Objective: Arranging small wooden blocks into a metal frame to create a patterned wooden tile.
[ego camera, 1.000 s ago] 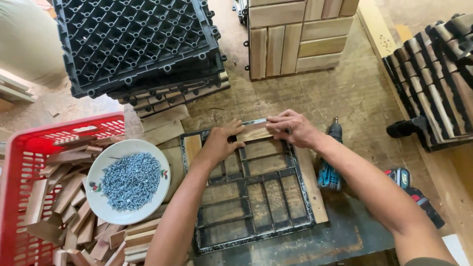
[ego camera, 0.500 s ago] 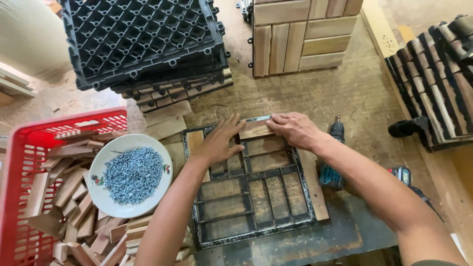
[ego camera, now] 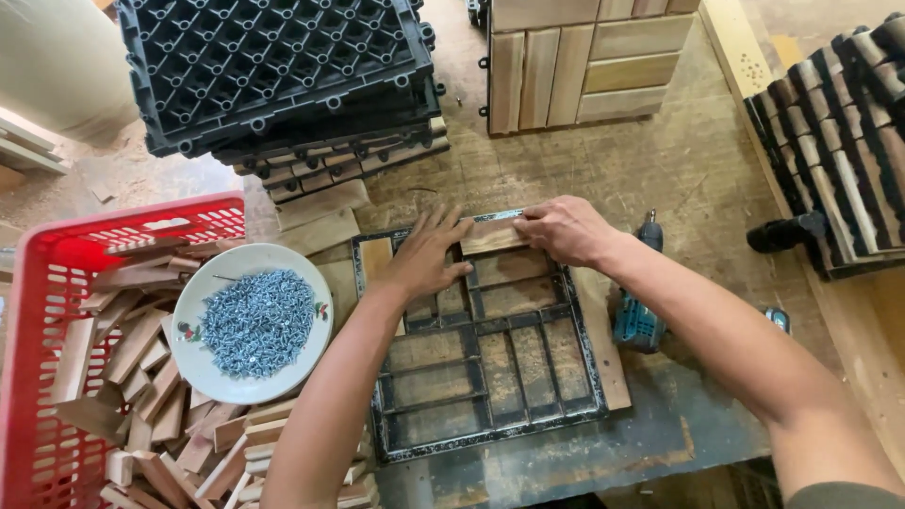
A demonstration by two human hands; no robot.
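Frame: square black metal grid frame [ego camera: 490, 377], scuffed, on the worn table [ego camera: 698, 179].
Slat: short pale wooden slat [ego camera: 490, 236] at the frame's far edge.
Left hand [ego camera: 424, 254]: flat, fingers spread, on frame beside slat.
Right hand [ego camera: 561, 229]: fingers pressed onto slat's end.

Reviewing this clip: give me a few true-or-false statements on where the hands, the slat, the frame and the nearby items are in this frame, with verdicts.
1. Both hands rest at the far end of the black metal frame. True: the left hand lies flat there and the right hand sits beside it.
2. The right hand touches a short wooden slat. True.
3. The white plate holds wood offcuts. False: it holds a heap of small silver screws; the offcuts are in the red basket.
4. The left hand grips the teal cordless drill. False: the drill lies untouched to the right of the frame.
5. The black plastic grid tiles are stacked beyond the frame. True.
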